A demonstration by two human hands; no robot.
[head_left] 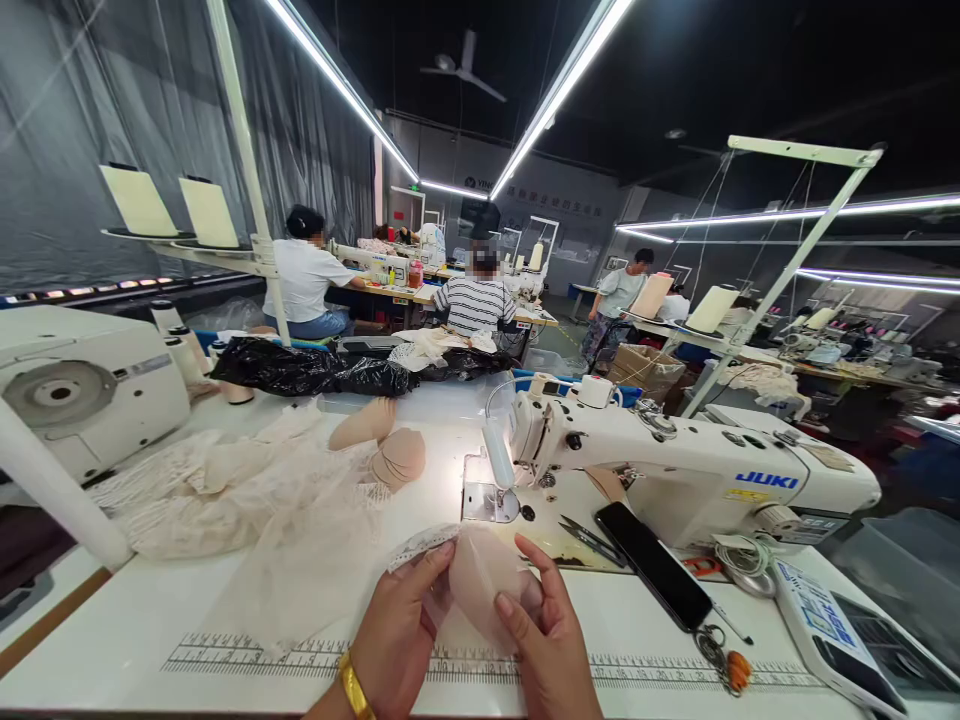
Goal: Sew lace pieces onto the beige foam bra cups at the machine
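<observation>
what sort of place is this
Most likely a garment factory or sewing workshop. A JUKI sewing machine stands on the near table, cones of thread sit on a rack at the left, and people sit at more machines further back.

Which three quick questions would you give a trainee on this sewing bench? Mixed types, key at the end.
1. What do the left hand and right hand hold between them?
A) a thread cone
B) lace-edged sheer fabric
C) a black plastic bag
2. True or false: the black phone lies to the right of the needle plate.
3. Fill in: the blue lettering on the sewing machine reads ____.

Key: 1 B; 2 true; 3 JUKI
</observation>
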